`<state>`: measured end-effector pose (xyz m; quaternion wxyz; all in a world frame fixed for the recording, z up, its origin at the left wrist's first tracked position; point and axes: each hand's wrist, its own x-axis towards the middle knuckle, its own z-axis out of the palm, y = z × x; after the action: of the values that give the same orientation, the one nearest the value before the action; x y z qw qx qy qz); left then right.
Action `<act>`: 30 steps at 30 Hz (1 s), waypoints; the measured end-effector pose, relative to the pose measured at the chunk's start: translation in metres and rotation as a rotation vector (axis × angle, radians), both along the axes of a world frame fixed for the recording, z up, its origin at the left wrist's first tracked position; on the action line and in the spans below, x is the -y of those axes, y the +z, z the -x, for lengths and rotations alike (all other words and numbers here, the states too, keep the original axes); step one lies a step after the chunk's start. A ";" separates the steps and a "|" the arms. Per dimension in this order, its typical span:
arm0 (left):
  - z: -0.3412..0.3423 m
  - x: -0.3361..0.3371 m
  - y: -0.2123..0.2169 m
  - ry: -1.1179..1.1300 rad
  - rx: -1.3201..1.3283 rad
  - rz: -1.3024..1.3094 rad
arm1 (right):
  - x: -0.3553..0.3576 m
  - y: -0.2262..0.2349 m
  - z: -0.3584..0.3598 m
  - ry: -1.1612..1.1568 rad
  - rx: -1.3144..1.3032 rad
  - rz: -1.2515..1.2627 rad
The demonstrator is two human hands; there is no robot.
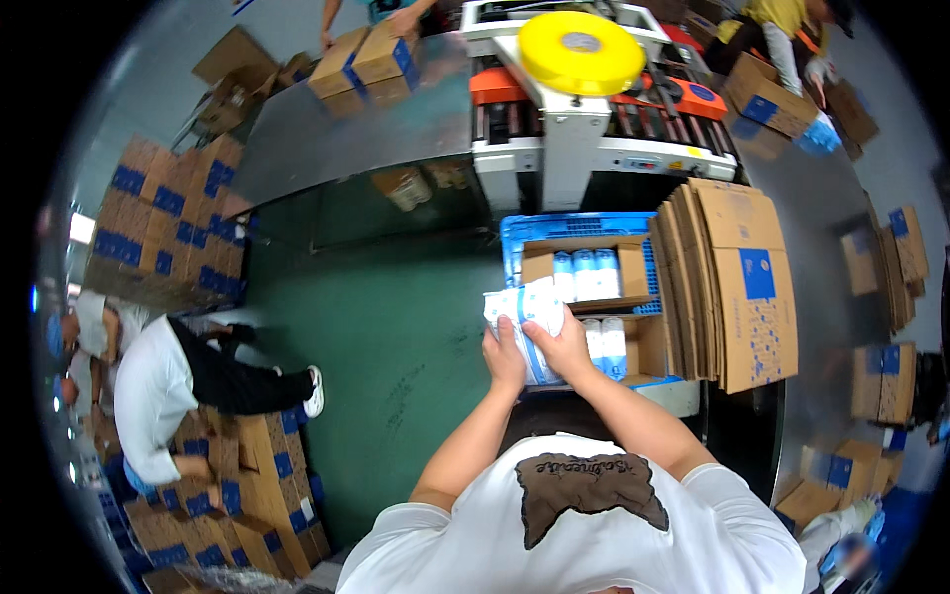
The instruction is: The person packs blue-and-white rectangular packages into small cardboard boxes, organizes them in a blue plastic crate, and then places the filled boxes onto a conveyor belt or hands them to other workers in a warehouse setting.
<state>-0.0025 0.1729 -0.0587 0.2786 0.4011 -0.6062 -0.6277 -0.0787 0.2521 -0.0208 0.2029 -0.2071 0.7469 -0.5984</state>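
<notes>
My left hand (506, 358) and my right hand (562, 346) are closed together on white-and-blue plastic packs (524, 302), in front of my waist. The thumbs lie on top, side by side. How many packs they hold I cannot tell. Just beyond my right hand, an open cardboard carton (636, 269) has several blue-and-white packs (585, 274) standing in a row. Nearer to me, a second open carton (647, 348) holds more such packs (613, 348), partly hidden by my right hand and forearm. Both cartons rest on a blue plastic pallet (529, 228).
Flattened cartons (747, 287) stand in a stack right of the pallet. Ahead is a carton-sealing machine with a yellow tape roll (581, 52), next to a metal table (396, 119). Stacked cartons (168, 223) and a bending person (163, 396) are on the left. Other people work at the far side.
</notes>
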 end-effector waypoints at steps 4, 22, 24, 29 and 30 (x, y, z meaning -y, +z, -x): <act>-0.021 0.022 -0.005 0.245 -0.109 -0.204 | 0.036 -0.009 -0.012 0.168 -0.065 -0.112; -0.002 -0.011 -0.097 -0.200 0.622 0.487 | -0.153 -0.084 0.062 -0.251 -0.297 -0.527; -0.020 -0.014 -0.121 -0.253 0.751 0.322 | -0.187 -0.100 0.061 -0.205 -0.372 -0.710; -0.044 -0.022 -0.150 -0.531 0.806 0.108 | -0.177 -0.124 0.070 -0.077 -0.241 -1.276; -0.042 -0.023 -0.145 -0.559 0.803 0.102 | -0.176 -0.133 0.067 -0.025 -0.318 -1.309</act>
<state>0.0393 0.1963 -0.2035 -0.1369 0.4194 -0.7800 -0.4437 -0.1459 0.4281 -0.1541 0.1672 -0.1184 0.9787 0.0129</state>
